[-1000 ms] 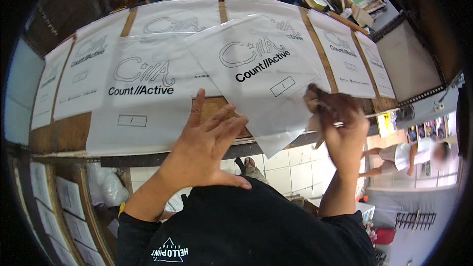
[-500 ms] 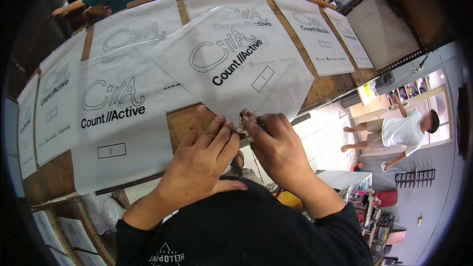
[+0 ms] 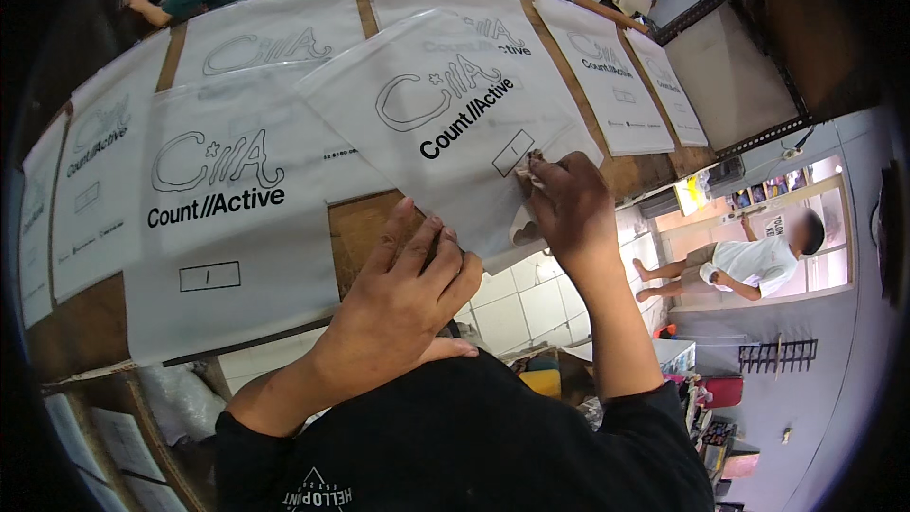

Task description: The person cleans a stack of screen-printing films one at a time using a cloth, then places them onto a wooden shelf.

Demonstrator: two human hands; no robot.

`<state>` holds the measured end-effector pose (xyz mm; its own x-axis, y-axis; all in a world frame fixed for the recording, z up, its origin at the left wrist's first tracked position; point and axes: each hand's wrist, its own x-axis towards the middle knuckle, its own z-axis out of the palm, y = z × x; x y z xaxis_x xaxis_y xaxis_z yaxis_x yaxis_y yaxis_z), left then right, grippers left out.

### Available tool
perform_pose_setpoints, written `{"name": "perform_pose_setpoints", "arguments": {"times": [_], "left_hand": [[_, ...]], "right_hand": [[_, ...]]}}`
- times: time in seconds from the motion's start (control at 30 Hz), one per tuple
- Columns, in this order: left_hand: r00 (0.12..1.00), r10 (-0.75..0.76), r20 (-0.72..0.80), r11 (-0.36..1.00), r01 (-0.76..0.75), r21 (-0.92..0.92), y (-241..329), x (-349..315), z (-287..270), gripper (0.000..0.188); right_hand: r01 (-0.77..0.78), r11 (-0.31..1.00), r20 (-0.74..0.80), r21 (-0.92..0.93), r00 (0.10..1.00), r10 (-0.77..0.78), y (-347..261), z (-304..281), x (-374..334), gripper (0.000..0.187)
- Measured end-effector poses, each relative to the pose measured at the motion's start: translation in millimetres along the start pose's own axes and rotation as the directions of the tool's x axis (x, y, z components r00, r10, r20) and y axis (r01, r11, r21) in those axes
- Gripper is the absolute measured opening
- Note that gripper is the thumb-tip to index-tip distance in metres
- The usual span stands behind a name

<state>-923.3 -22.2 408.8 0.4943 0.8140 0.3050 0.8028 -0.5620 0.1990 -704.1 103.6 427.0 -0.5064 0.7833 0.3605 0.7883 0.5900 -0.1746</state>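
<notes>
A translucent white bag (image 3: 379, 137) with black printing lies at a slant over other printed bags. My right hand (image 3: 573, 213) pinches a small crumpled pale cloth (image 3: 531, 171) and presses it on this bag, just beside its small printed rectangle. My left hand (image 3: 389, 289) lies with fingers stretched out across the bag's near edge and the bare brown wood beside it. To the left, a second printed bag (image 3: 223, 246) rests flat. My right fingertips are partly hidden by the hand itself.
More printed bags (image 3: 607, 85) are laid along the curved-looking wooden table (image 3: 365, 237). A black perforated metal frame (image 3: 749, 142) stands at the right end. People work beyond the table; a person in white (image 3: 749, 265) is off to the right. Shelves (image 3: 123, 417) sit below left.
My right hand has moved away from the left one, up and right across the slanted bag, with the cloth. My left hand stays nearly in place. The person in white has shifted their arms.
</notes>
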Motion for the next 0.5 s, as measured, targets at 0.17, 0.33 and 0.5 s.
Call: {"name": "perform_pose_setpoints", "arguments": {"times": [0.17,0.33,0.5], "left_hand": [[1.0,0.008,0.003,1.0,-0.008,-0.002,-3.0,-1.7,3.4,0.09],[1.0,0.015,0.002,1.0,-0.015,-0.003,-4.9,-3.2,2.9,0.088],[1.0,0.016,-0.002,1.0,-0.016,-0.005,-6.7,-5.5,3.2,0.087]], "right_hand": [[-0.1,0.993,-0.006,-0.056,0.995,0.1,17.2,3.4,14.6,0.026],[-0.02,0.994,-0.138,-0.109,0.99,0.005,44.0,11.6,22.7,0.023],[-0.047,0.984,-0.127,-0.173,0.992,0.025,51.0,11.0,41.9,0.019]]}}
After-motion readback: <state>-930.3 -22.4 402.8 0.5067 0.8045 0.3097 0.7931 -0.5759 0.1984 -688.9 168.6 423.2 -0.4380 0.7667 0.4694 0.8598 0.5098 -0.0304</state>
